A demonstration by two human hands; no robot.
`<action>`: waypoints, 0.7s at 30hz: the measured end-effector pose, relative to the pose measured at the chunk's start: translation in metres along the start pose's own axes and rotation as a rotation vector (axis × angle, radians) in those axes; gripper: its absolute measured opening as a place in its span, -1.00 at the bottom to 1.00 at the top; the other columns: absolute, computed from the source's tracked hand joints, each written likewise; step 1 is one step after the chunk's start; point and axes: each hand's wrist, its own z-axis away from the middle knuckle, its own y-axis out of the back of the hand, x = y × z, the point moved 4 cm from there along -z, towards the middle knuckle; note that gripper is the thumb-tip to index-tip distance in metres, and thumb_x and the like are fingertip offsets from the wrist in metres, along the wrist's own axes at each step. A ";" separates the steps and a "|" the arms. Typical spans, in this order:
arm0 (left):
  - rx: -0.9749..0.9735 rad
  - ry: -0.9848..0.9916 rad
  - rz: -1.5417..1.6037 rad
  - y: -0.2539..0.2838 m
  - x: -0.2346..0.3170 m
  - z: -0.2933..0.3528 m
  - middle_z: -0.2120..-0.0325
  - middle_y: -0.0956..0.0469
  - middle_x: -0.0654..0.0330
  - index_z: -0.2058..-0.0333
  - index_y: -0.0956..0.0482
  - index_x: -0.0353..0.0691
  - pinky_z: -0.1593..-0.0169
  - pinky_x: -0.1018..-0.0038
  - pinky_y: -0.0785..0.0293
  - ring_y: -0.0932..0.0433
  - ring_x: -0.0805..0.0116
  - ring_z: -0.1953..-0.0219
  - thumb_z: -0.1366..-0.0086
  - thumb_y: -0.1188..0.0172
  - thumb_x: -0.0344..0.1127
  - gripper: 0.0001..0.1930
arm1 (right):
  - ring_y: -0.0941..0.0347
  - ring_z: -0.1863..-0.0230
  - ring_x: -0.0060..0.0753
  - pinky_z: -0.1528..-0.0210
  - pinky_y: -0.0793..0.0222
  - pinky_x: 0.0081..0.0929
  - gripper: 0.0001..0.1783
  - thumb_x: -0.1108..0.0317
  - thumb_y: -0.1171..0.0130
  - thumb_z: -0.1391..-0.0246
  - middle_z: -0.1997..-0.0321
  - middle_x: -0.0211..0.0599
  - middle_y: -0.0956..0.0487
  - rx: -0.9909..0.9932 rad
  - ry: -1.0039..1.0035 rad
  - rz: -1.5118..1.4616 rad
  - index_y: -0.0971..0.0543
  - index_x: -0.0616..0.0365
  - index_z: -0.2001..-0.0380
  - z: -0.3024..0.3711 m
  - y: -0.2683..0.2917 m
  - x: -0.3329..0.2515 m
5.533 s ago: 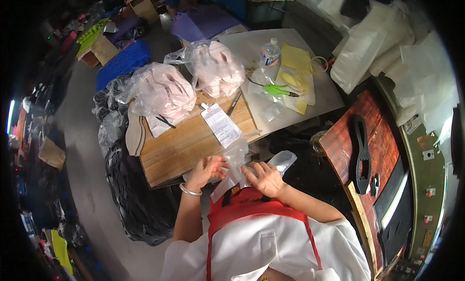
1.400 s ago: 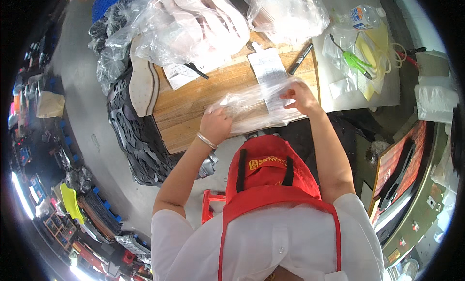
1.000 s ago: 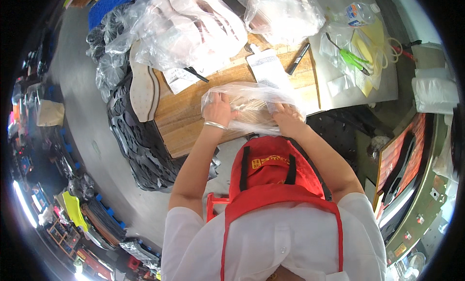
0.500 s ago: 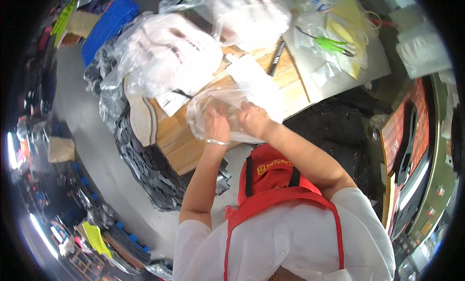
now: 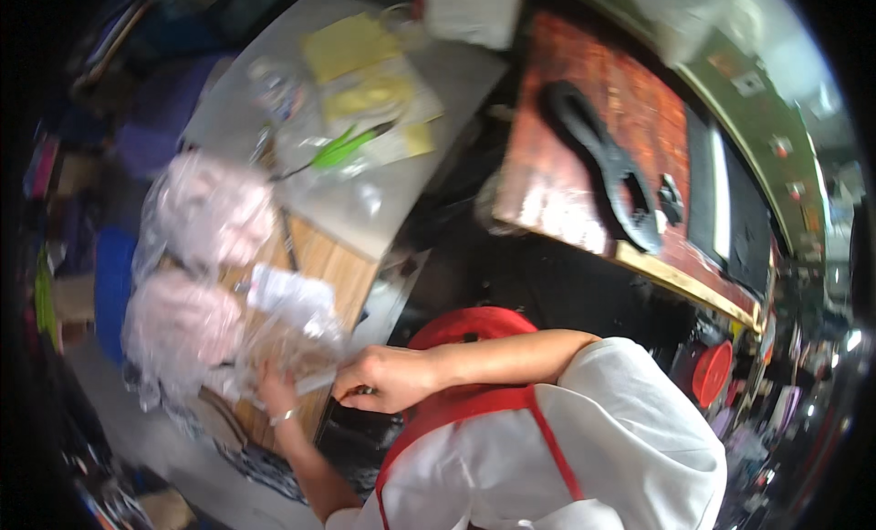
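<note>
A clear plastic bag [image 5: 297, 343] lies on the wooden board [image 5: 351, 265]. My left hand [image 5: 276, 390], a bracelet at its wrist, is closed on the bag's near side, its fingertips partly hidden by plastic and blur. Just right of the bag, my right hand [image 5: 383, 379] is raised with its fingers curled in, and nothing shows in it. A white packet or paper [image 5: 287, 293] rests at the bag's far side. Left of these stand two plastic bags with pale pink contents, a farther bag [image 5: 214, 206] and a nearer bag [image 5: 182, 320].
A black marker [image 5: 290, 242] lies beyond the packet. Green-handled cutters [image 5: 347, 149] lie near yellow sheets [image 5: 351, 51] on the grey table [image 5: 401, 206]. To the right, a reddish board [image 5: 538, 174] holds a black sole-shaped piece [image 5: 598, 156]. A curved pale piece [image 5: 222, 419] sits by the left edge.
My view has swung to the right, bringing the reddish board into full sight. My right hand has come away from the plastic bag; my left hand stays at it.
</note>
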 end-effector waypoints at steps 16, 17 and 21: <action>0.106 -1.260 0.295 0.103 0.666 -0.084 -0.09 -0.42 0.04 -0.08 -0.45 -0.15 -0.26 0.22 -0.18 -0.31 0.01 -0.18 -0.15 -0.27 -0.18 -0.49 | -0.54 0.37 -0.21 0.25 -0.45 -0.38 -0.46 0.32 -0.42 0.12 0.28 0.02 -0.57 1.410 -0.689 0.581 -0.52 0.41 0.08 0.390 0.255 -0.048; -0.029 -1.295 0.297 0.100 0.687 -0.095 -0.11 -0.40 0.04 -0.09 -0.45 -0.15 -0.28 0.22 -0.16 -0.27 0.01 -0.21 -0.13 -0.28 -0.08 -0.44 | -0.54 0.35 -0.21 0.25 -0.45 -0.39 -0.43 0.30 -0.43 0.13 0.30 0.02 -0.57 1.336 -0.704 0.639 -0.51 0.43 0.08 0.390 0.257 -0.046; -0.453 -1.247 -0.163 0.091 0.727 -0.129 -0.13 -0.36 0.04 -0.12 -0.42 -0.13 -0.30 0.26 -0.15 -0.22 0.02 -0.23 0.05 -0.41 0.07 -0.24 | -0.58 0.31 -0.15 0.24 -0.47 -0.36 -0.40 0.27 -0.48 0.24 0.34 0.04 -0.60 1.252 -0.714 0.584 -0.54 0.41 0.12 0.388 0.268 -0.047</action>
